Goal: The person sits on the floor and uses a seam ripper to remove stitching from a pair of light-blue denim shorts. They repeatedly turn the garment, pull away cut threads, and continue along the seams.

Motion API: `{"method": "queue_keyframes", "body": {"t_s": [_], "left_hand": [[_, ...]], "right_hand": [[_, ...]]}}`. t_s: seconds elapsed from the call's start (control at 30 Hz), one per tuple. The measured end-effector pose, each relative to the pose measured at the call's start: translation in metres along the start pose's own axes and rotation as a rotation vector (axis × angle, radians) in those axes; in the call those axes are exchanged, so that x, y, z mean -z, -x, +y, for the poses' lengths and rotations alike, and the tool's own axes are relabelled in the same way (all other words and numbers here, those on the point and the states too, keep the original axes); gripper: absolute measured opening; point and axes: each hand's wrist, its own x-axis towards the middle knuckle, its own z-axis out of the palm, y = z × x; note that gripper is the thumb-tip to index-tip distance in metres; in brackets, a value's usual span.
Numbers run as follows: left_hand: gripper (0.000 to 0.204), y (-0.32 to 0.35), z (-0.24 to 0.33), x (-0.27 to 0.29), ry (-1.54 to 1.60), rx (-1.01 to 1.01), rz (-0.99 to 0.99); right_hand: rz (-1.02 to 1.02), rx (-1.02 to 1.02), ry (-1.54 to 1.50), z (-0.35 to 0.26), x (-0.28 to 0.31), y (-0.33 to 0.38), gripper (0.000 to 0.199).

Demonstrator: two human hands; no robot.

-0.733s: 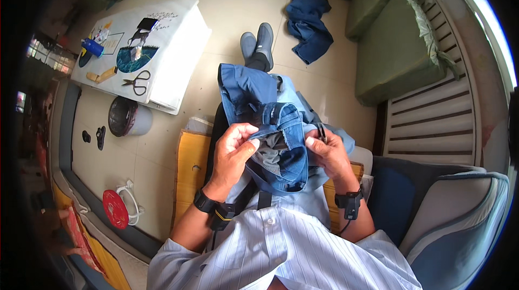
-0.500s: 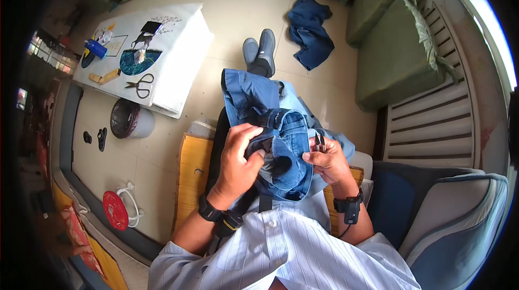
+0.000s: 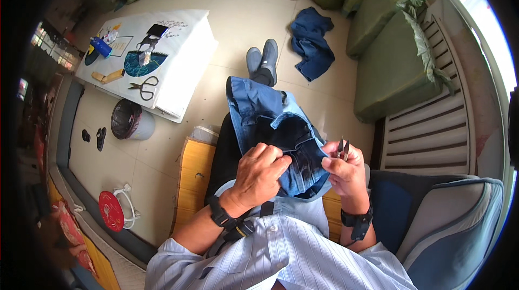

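Note:
Across my lap lies a pair of blue denim jeans [image 3: 254,98], bunched up, with its dark inside showing near the waistband. My left hand [image 3: 259,172] is closed, back upward, and pinches the denim near the middle of the bundle. At the right edge of the cloth my right hand [image 3: 347,173] grips the denim between thumb and fingers. The same hand also holds small thread snips [image 3: 343,149], with their pointed blades sticking up between the fingers. Whether the blades touch anything is hard to see, but no cloth shows between them.
On the left a white-covered table [image 3: 186,68] carries black-handled scissors [image 3: 144,88] and a blue bottle [image 3: 101,46]. A lined bin [image 3: 141,123] stands below it. More dark blue denim [image 3: 312,41] lies on the floor ahead. Green wrapped bales [image 3: 400,73] stand at right, beside a blue-grey cushion [image 3: 459,230].
My left hand has moved right and turned back-upward over the denim. The jeans' waist part has shifted and folded over, and my right hand with the snips has moved slightly right and nearer.

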Motion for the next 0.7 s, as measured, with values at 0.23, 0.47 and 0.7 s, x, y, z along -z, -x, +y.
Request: {"method": "queue_keyframes", "body": {"t_s": [0.23,0.47,0.7], "left_hand": [[0.042,-0.002,-0.013,-0.008,0.425,0.064,-0.258],[0.035,-0.018,-0.006,-0.002,1.063,0.293,-0.376],[0.03,0.014,-0.052,-0.024,0.663,0.183,-0.258]], "right_hand": [[-0.032,0.088,0.191,-0.019,-0.025,0.011,0.019],[-0.127,0.17,0.161,-0.015,-0.046,0.013,0.026],[-0.362,0.07,0.328,0.018,-0.071,0.008,0.027]]}}
